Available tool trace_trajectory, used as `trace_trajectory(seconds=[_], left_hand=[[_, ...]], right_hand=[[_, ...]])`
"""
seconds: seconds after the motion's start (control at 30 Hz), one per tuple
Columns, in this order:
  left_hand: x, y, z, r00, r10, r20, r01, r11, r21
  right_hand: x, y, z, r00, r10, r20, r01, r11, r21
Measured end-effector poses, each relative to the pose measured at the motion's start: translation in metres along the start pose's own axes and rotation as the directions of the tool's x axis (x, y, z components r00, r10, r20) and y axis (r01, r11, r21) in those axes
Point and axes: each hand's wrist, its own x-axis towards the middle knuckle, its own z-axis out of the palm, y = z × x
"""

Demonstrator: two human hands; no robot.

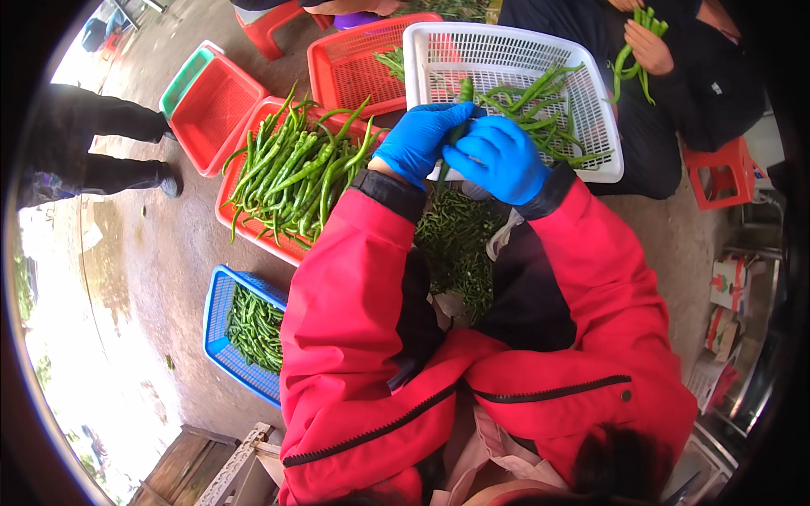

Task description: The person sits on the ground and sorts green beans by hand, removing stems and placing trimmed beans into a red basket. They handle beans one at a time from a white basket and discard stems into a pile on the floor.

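Note:
My left hand (424,143), in a blue glove, is closed around a long green chili pepper (466,89), held tilted with its thick end up. My right hand (499,160), gloved in blue too, has its fingers closed right beside the pepper; what they pinch is mostly hidden. Just beyond both hands stands a white basket (597,110) with long green peppers (548,118) inside. Many small green pepper pieces (456,236) lie below my hands, between my legs. An orange-red crate (226,198), heaped with long green peppers (295,173), is left of my left hand.
At left stands a blue basket (218,344) of small green peppers. Red baskets (319,67) and a red bin (221,110) sit farther off. Across from me, another person's hand (648,49) holds green peppers. Someone stands at far left. A red stool (717,173) is at right.

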Motion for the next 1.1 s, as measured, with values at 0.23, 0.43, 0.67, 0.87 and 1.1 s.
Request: trace_trajectory(seconds=[0.23,0.43,0.67,0.87,1.1], left_hand=[[0.003,0.003,-0.002,0.972,0.167,-0.163,-0.038,0.801,0.597],[0.008,-0.001,-0.009,0.982,0.163,-0.100,-0.014,0.582,0.813],[0.008,-0.007,-0.004,0.975,0.206,-0.087,-0.076,0.671,0.738],[0.006,-0.004,-0.002,0.980,0.184,-0.070,-0.018,0.439,0.898],[-0.002,-0.004,-0.003,0.987,0.153,0.055,-0.099,0.294,0.951]], right_hand=[[-0.010,0.037,0.004,0.904,0.420,-0.077,-0.402,0.898,0.181],[-0.025,0.055,0.016,0.896,0.428,0.117,-0.436,0.898,0.052],[-0.034,0.056,0.026,0.916,0.277,0.290,-0.288,0.958,-0.006],[-0.031,0.042,0.030,0.887,0.275,0.371,-0.326,0.942,0.083],[-0.032,0.032,0.033,0.876,0.276,0.396,-0.353,0.926,0.133]])
